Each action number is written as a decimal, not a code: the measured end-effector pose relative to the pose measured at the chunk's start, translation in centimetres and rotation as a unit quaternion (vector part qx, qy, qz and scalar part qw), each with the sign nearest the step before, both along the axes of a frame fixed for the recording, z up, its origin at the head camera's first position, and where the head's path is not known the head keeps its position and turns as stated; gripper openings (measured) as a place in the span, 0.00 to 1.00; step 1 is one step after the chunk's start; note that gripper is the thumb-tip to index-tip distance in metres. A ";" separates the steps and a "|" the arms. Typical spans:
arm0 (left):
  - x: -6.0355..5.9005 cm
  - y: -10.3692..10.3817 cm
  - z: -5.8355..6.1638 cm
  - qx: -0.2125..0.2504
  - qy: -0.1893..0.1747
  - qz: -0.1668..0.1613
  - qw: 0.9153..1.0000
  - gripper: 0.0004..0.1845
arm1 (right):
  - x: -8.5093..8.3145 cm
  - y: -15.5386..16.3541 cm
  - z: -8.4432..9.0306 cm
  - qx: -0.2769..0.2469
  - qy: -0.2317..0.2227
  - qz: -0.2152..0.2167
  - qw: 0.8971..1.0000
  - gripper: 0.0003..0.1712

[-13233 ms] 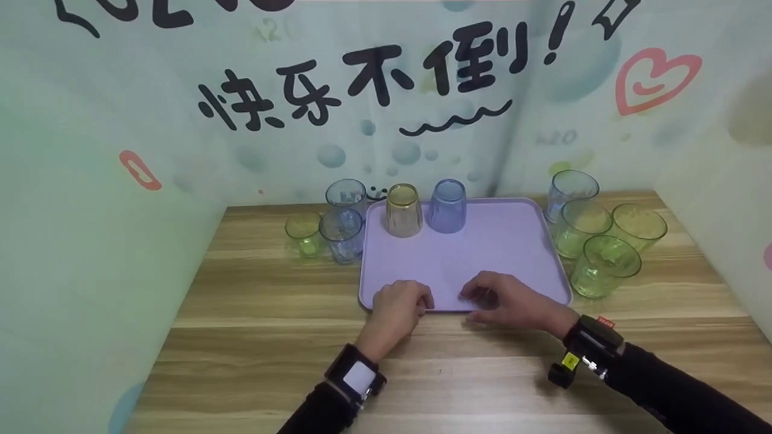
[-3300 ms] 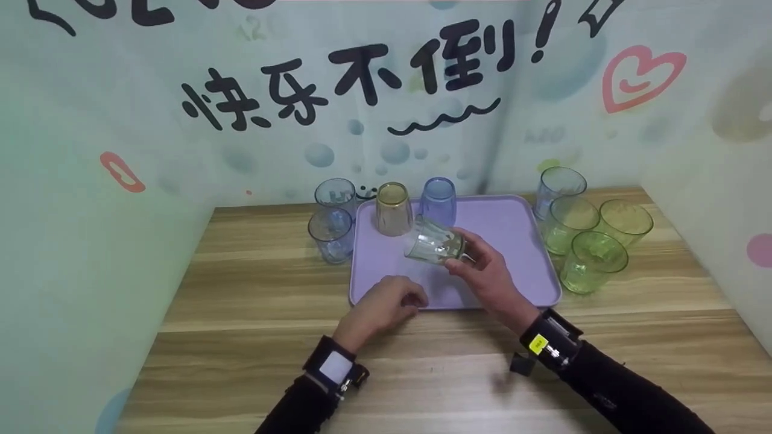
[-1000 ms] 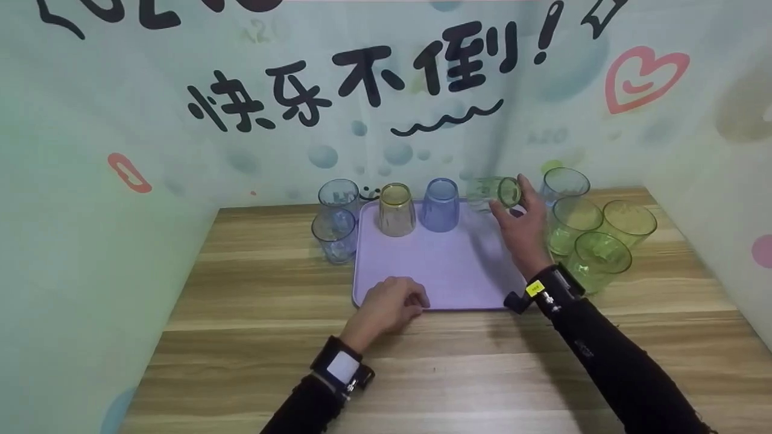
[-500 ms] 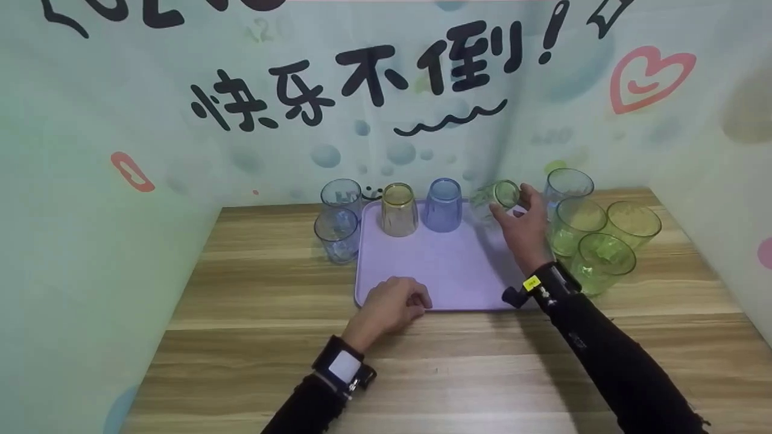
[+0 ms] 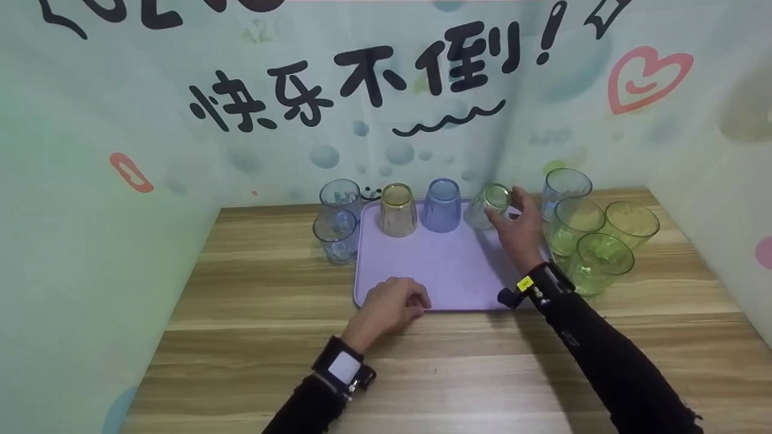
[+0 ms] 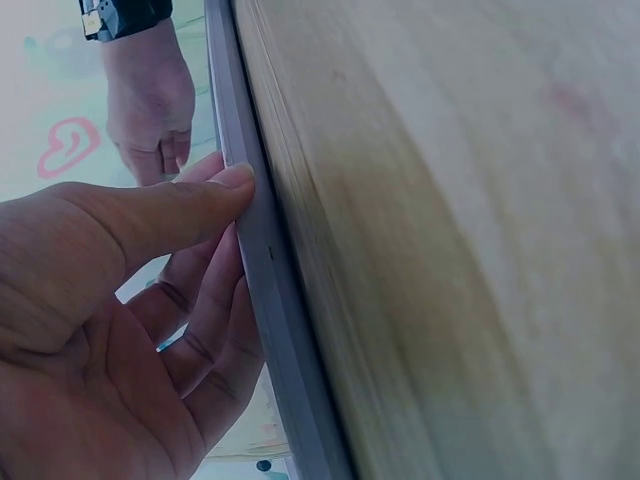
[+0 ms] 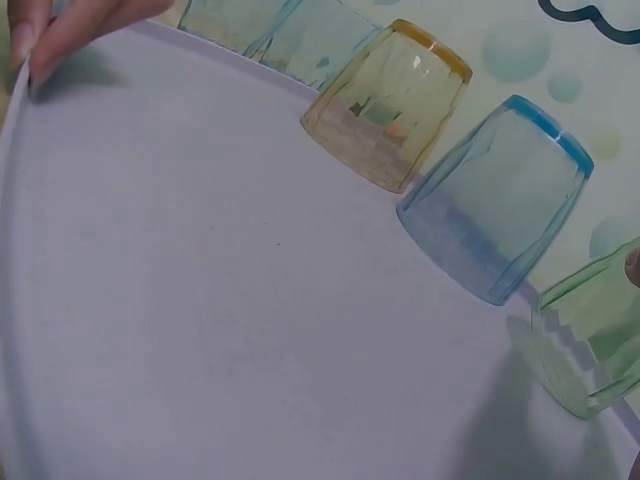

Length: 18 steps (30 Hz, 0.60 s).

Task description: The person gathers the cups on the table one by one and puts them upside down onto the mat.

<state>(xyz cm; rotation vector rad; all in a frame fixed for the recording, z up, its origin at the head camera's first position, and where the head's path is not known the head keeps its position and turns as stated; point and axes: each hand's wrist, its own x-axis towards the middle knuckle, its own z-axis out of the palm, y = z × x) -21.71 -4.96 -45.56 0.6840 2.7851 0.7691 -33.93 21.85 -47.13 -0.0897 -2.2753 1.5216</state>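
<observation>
The right hand (image 5: 520,226) has its fingers curled round a pale green cup (image 5: 486,206), which it holds mouth-down and a little tilted at the far side of the lilac tray (image 5: 446,265), its lower rim at or just off the tray floor; I cannot tell which. The left hand (image 5: 391,304) pinches the near edge of the tray, thumb on top of the rim and fingers tucked under it, as the left wrist view shows. Just to the left of the held cup stand two upturned ones, a blue cup (image 5: 441,205) and then an amber cup (image 5: 397,209), so this looks like the step of setting down the third in a row along the far rim. I judge the next move calls for levelling the green cup so its mouth sits flat, close beside the blue one without knocking it, then loosening the fingers. Beyond the right hand, a cluster of upright green cups (image 5: 594,241) waits on the tabletop (image 5: 253,337); beyond the left hand, past the tray's far left corner, stand two upright bluish cups (image 5: 336,217).
</observation>
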 end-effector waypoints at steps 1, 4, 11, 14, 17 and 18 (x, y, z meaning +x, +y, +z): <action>0.0 0.0 0.0 0.000 0.001 0.001 1.000 0.07 | 0.0 0.0 -0.1 0.004 -0.004 0.000 1.000 0.46; 0.0 0.0 0.0 0.002 0.002 0.001 1.000 0.07 | -0.1 0.0 -0.2 0.006 -0.002 0.002 1.000 0.45; 0.0 0.0 -0.1 -0.002 0.005 0.001 1.000 0.07 | -0.3 0.1 -0.3 0.016 0.005 0.003 1.000 0.43; 0.0 0.1 -0.1 -0.002 0.008 0.000 1.000 0.07 | -0.3 0.0 -0.3 0.023 0.005 0.002 1.000 0.43; 0.0 0.1 -0.1 -0.003 0.010 0.001 1.000 0.07 | -0.4 -0.1 -0.3 0.029 0.002 -0.001 1.000 0.42; 0.0 0.1 -0.1 -0.004 0.009 0.001 1.000 0.07 | -0.4 -0.1 -0.3 0.033 0.001 -0.002 0.999 0.42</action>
